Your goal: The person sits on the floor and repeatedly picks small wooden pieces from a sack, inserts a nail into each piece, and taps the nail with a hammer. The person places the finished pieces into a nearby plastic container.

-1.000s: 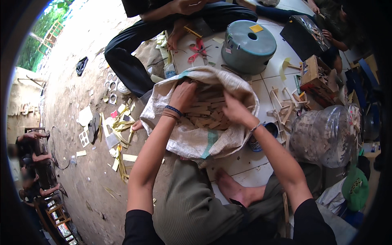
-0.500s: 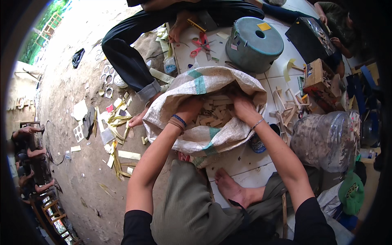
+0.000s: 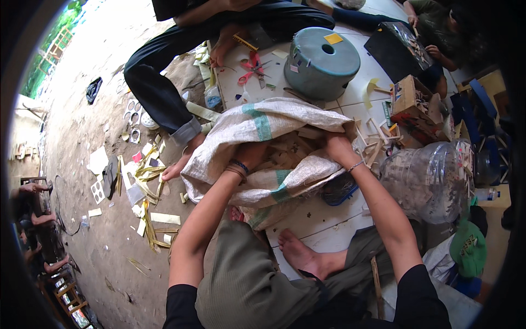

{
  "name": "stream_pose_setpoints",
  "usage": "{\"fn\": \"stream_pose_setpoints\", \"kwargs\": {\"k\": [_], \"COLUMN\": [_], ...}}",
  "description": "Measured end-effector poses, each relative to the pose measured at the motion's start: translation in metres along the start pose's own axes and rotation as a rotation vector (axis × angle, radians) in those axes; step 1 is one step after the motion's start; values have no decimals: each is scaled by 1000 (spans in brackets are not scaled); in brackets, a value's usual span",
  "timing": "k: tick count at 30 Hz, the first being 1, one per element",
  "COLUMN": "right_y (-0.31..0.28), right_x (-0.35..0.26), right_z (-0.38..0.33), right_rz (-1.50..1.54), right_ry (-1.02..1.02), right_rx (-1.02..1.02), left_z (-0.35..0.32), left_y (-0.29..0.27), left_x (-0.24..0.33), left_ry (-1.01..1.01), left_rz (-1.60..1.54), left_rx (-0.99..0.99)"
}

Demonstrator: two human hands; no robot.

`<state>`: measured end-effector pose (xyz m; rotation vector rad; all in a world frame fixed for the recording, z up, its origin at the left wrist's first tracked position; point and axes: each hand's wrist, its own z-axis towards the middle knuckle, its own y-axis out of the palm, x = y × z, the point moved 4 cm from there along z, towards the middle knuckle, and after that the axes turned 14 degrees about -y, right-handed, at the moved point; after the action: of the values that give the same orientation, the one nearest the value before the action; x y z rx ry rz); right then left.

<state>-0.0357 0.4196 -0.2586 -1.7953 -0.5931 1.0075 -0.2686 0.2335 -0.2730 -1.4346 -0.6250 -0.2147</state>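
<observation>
A white woven sack [image 3: 219,142] with green stripes lies in front of my legs, its mouth facing me. Small cut wood pieces [image 3: 287,152] show inside, partly shaded by the sagging far rim. My left hand [image 3: 253,153] reaches into the left of the mouth; its fingers are hidden among the wood and the sack's folds. At the right end of the mouth is my right hand [image 3: 338,147], tucked against the sack's edge with its fingertips out of sight. Whether either hand grips anything cannot be made out.
Beyond the sack stand an upturned green-grey tub [image 3: 322,66] and red scissors [image 3: 253,68]. To the right are a wooden box [image 3: 419,109] and a large clear plastic bottle [image 3: 424,181]. Another person's leg [image 3: 159,98] stretches in at far left. Paper and palm-like strips [image 3: 145,203] litter the ground.
The sack's mouth has narrowed, and its far rim has sagged over the wood pieces. My right hand has moved outward to the right edge. The whole view has shifted slightly.
</observation>
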Motion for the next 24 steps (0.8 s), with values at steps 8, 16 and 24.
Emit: {"fn": "stream_pose_setpoints", "kwargs": {"k": [8, 16, 24], "right_y": [-32, -62, -88], "right_x": [-30, -82, -112], "right_z": [-31, -93, -111], "right_rz": [310, 732, 1069], "right_ry": [-127, -39, -249], "right_rx": [225, 319, 315], "left_z": [10, -7, -17], "left_y": [33, -38, -95], "left_x": [13, 62, 144], "left_ry": [-382, -186, -139], "left_rz": [-385, -492, -612], "left_rx": [-364, -310, -527]}}
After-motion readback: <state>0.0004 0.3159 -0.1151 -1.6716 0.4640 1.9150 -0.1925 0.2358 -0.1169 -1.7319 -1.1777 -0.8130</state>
